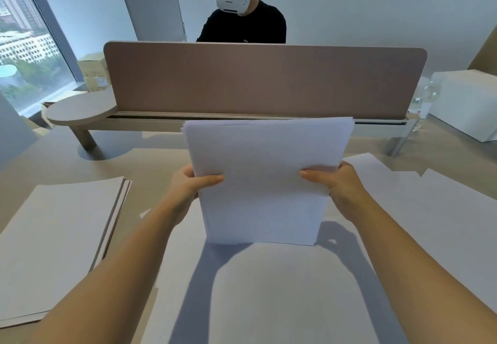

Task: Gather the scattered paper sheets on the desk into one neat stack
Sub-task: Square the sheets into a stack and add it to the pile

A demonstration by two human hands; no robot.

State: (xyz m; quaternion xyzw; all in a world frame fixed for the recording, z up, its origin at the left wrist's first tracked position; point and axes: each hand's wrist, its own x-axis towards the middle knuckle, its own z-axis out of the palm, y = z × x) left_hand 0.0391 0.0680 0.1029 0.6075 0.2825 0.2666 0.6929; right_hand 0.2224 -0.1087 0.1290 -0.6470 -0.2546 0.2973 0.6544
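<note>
A bundle of white paper sheets (265,182) stands upright on its lower edge in the middle of the desk (67,155). My left hand (188,185) grips its left side, thumb across the front. My right hand (341,185) grips its right side the same way. The top edges of the bundle are slightly uneven. More white sheets lie flat under and in front of the bundle (282,290), and others spread out to the right (435,209). A separate stack of sheets (59,241) lies flat at the left.
A brown divider panel (263,80) runs across the back of the desk. A round shelf (80,109) sits at its left end. A white box (468,106) and clear bottles (427,96) stand at the right. A person in a headset (242,18) sits behind the panel.
</note>
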